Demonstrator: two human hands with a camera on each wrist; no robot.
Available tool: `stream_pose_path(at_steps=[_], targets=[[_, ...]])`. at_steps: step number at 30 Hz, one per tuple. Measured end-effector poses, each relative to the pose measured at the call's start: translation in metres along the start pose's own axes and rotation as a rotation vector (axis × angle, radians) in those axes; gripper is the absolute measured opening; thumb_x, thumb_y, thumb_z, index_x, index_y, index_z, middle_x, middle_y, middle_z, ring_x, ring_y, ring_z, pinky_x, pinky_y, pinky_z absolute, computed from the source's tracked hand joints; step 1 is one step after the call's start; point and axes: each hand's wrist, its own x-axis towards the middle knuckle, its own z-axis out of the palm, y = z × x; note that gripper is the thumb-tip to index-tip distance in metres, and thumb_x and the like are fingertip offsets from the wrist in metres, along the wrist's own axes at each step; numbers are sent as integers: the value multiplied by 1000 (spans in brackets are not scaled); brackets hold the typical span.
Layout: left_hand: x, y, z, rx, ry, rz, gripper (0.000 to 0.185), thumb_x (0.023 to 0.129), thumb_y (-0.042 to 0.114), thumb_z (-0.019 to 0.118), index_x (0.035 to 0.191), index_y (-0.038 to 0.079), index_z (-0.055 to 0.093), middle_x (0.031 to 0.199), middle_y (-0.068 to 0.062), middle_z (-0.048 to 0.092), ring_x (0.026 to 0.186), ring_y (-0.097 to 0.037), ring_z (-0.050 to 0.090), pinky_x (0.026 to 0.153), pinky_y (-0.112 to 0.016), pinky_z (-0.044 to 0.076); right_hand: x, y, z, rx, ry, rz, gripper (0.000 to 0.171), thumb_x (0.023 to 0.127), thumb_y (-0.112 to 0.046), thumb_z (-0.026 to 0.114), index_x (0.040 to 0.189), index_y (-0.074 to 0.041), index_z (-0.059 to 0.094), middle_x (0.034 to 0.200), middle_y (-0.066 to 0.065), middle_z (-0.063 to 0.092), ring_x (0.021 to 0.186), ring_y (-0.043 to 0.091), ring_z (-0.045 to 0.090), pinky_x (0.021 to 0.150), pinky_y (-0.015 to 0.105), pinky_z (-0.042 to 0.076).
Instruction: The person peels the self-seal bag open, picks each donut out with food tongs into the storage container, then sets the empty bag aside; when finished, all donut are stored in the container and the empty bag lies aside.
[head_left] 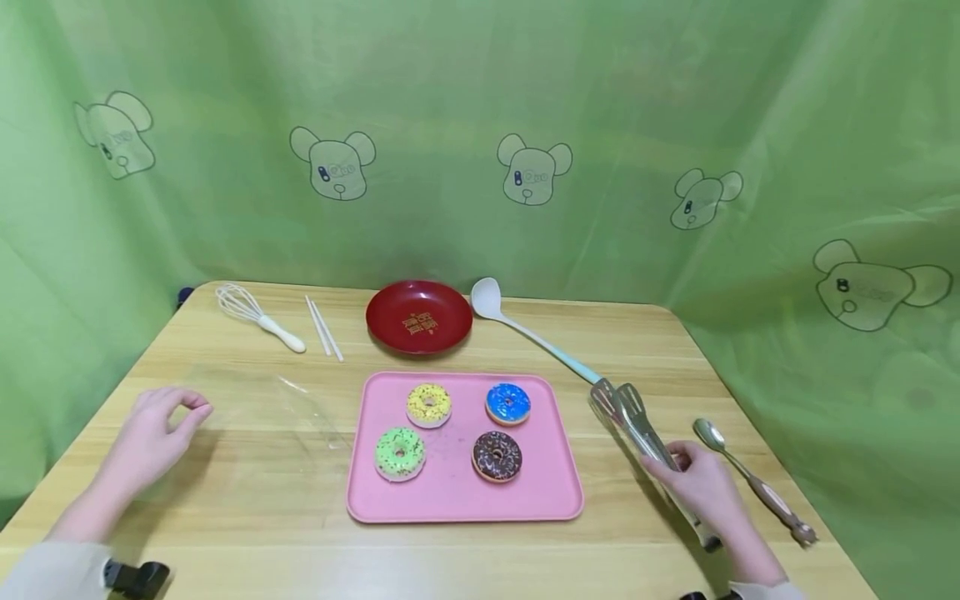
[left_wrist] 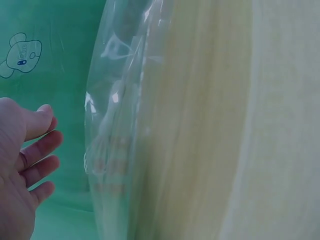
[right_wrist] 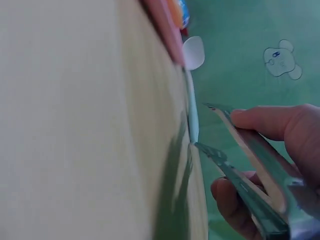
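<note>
My right hand (head_left: pixel 697 483) grips metal food tongs (head_left: pixel 645 433) around their middle, with the tongs' ends spread a little apart. In the right wrist view, the thumb lies along one arm of the tongs (right_wrist: pixel 255 185) and the fingers along the other. My left hand (head_left: pixel 153 433) hovers over the left of the table, fingers loosely bent with nothing seen in them. Beside it lies a clear plastic bag (head_left: pixel 262 433); the left wrist view shows a gap between the hand (left_wrist: pixel 25 155) and the plastic (left_wrist: pixel 112 110).
A pink tray (head_left: pixel 450 510) in the middle bears several toy donuts, including a chocolate one (head_left: pixel 497 457). Behind are a red plate (head_left: pixel 397 312) and a ladle (head_left: pixel 540 337). A whisk (head_left: pixel 262 318) and white chopsticks (head_left: pixel 324 328) lie back left, a spoon (head_left: pixel 753 479) far right.
</note>
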Motion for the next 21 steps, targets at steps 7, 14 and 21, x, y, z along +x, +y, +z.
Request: stream_pose_path(at_steps=[7, 14, 21], targets=[[-3, 6, -5, 0, 21, -10, 17, 92, 13, 58, 96, -4, 58, 97, -25, 58, 103, -43, 39, 82, -62, 31, -1, 14, -1, -86, 12, -19, 67, 82, -46, 67, 113, 11, 52, 75, 9, 62, 59, 17, 55, 50, 32, 45], [-5, 9, -6, 6, 39, 12, 22, 92, 14, 58, 102, -6, 58, 101, -26, 57, 104, -44, 39, 85, -64, 30, 2, 17, -4, -267, -69, -20, 75, 81, -50, 65, 111, 17, 48, 75, 14, 60, 62, 23, 54, 50, 36, 45], [-8, 8, -7, 19, 60, 26, 23, 91, 12, 59, 104, -7, 58, 102, -27, 57, 104, -44, 40, 85, -62, 30, 3, 14, -5, -330, -123, -42, 89, 83, -57, 58, 118, 23, 38, 96, 40, 52, 84, 50, 55, 69, 54, 48]])
